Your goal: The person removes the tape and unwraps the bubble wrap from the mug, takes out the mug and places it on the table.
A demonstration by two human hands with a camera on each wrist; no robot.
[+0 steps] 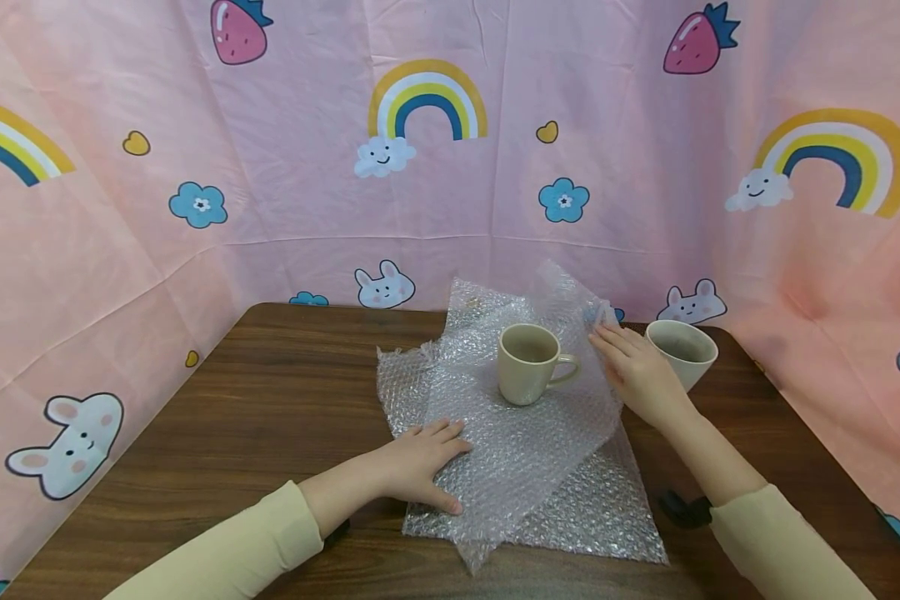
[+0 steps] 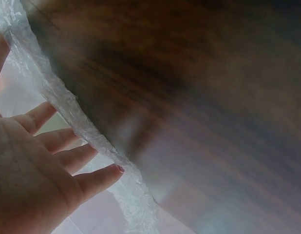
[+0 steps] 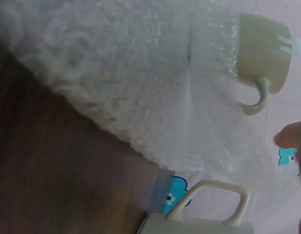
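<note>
A cream mug stands upright on overlapping sheets of bubble wrap, its handle pointing right. My left hand lies at the wrap's left side with fingers spread; the left wrist view shows its fingertips against the wrap's edge. At the right side, my right hand reaches over the wrap with fairly straight fingers touching its raised edge. Only a fingertip of that hand shows in the right wrist view. A second cream mug stands just behind the right hand, partly hidden by it.
Everything rests on a dark wooden table. A pink cloth printed with rainbows, rabbits and flowers hangs behind it and on both sides. A black piece shows beside the right wrist.
</note>
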